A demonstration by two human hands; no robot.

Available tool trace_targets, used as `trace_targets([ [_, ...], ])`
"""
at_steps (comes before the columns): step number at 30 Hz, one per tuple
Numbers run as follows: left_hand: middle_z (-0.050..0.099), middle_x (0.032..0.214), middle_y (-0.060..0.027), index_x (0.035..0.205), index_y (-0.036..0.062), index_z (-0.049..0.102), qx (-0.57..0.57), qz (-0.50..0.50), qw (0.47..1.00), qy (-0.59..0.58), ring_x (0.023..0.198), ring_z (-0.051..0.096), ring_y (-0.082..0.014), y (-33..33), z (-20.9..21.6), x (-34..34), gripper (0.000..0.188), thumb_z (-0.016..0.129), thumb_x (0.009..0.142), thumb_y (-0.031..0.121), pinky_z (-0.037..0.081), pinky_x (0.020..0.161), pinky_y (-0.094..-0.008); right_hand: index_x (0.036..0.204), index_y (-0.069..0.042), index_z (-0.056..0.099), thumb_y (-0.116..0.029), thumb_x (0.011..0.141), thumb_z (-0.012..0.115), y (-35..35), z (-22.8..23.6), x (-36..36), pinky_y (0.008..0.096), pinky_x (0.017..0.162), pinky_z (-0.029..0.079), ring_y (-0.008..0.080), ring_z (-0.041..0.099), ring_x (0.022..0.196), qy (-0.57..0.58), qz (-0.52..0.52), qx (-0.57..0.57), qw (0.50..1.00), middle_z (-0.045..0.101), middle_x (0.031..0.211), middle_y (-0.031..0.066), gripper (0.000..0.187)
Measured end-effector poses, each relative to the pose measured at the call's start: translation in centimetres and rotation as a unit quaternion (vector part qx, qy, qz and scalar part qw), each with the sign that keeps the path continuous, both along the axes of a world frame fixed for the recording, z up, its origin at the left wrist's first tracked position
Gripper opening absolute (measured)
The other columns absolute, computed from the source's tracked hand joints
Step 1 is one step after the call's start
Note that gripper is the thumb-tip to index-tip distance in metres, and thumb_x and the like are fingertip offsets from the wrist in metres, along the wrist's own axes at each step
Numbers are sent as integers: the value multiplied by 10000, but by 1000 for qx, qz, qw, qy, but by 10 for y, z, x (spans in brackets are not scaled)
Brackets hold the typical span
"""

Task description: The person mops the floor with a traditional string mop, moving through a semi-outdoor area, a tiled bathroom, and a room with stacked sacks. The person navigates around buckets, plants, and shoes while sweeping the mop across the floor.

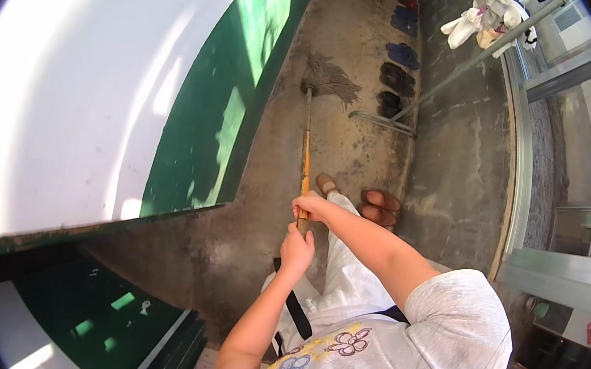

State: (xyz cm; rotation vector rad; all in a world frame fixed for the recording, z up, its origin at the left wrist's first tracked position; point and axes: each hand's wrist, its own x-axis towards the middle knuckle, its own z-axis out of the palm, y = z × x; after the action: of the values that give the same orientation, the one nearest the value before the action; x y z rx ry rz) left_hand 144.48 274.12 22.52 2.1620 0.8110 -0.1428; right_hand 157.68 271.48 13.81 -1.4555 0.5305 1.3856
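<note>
The upper end of the mop handle (pixel 305 161) is hidden inside the right hand (pixel 310 205) and left hand (pixel 295 248). Laundry on the drying rack (pixel 487 9), near the floor's far edge, is too small to tell piece by piece. One sandal (pixel 326 183) is partly covered by the right hand. Shoulders are cut off at the lower edge.

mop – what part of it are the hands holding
Both hands grip the mop at the top end of its orange handle: right hand above, left hand just below.
</note>
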Motion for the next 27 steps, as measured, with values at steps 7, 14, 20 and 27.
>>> trace_targets([
  [7, 505, 651, -76, 926, -39, 403, -528, 186, 821, 114, 439, 528, -161, 4, 25, -129, 278, 548, 697, 25, 445, 396, -284, 729, 40, 518, 2, 693, 576, -22, 52, -162, 345, 491, 490, 236, 557, 544, 34, 21, 11, 999, 525, 623, 117, 78],
  [14, 540, 749, -170, 1010, -5, 383, -83, 4, 956, 282, 612, 588, -314, -19, 54, -172, 357, 560, 711, 76, 486, 536, -376, 754, 63, 504, -16, 722, 559, -22, -12, -177, 387, 535, 522, 261, 564, 566, 84, -100, 75, 989, 530, 658, 142, 101],
  [20, 550, 875, -256, 1035, -4, 411, 89, -114, 950, 278, 837, 539, -409, 29, 78, -177, 414, 564, 653, 35, 449, 747, -434, 871, 54, 482, -116, 736, 576, 24, -15, -190, 413, 559, 516, 254, 558, 601, 110, -76, 111, 985, 525, 718, 122, 236],
  [27, 542, 933, -243, 1007, 7, 512, 119, -196, 930, 288, 911, 523, -377, 55, 152, -86, 391, 569, 620, 16, 436, 784, -392, 943, 5, 478, -163, 810, 537, 28, 27, -133, 414, 620, 528, 244, 567, 705, 137, -151, 146, 968, 524, 850, 121, 222],
])
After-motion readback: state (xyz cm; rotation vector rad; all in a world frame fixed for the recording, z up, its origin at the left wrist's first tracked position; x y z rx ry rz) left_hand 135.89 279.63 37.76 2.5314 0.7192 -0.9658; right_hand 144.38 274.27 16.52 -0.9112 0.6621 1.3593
